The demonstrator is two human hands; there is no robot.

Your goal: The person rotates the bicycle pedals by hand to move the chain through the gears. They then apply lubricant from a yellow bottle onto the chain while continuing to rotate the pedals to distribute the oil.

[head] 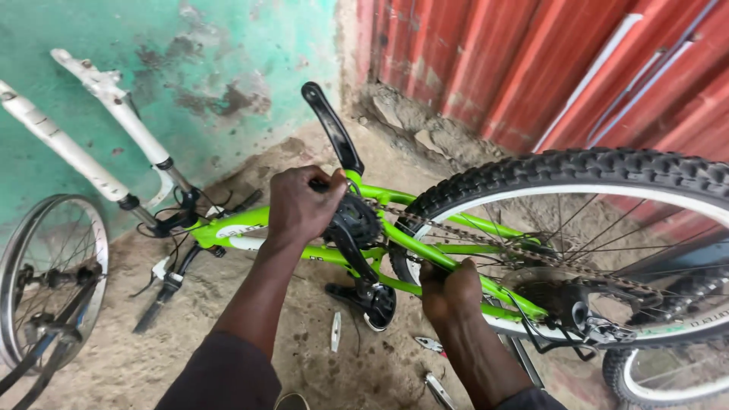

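- Green bicycle frame (425,254) lies upside down across the middle of the view on sandy ground (228,319), its rear wheel (607,228) to the right and its white suspension fork (114,137) pointing up to the left against a teal wall (152,45).
- Left hand (304,203) is closed over the frame at the bottom bracket, just beside the black chainring (353,222); the black crank arm (332,127) rises directly above its knuckles.
- Right hand (452,292) is wrapped around the lower green stay, touching it just below the chain (486,239) and left of the rear derailleur (600,323).
- White decal patch (239,231) sits on the green tube, left of the left hand; its lettering is too small to tell.
- Loose spoked wheel (49,281) leans at the far left, well apart from both hands.
- Red corrugated sheeting (531,68) stands behind the rear tyre.
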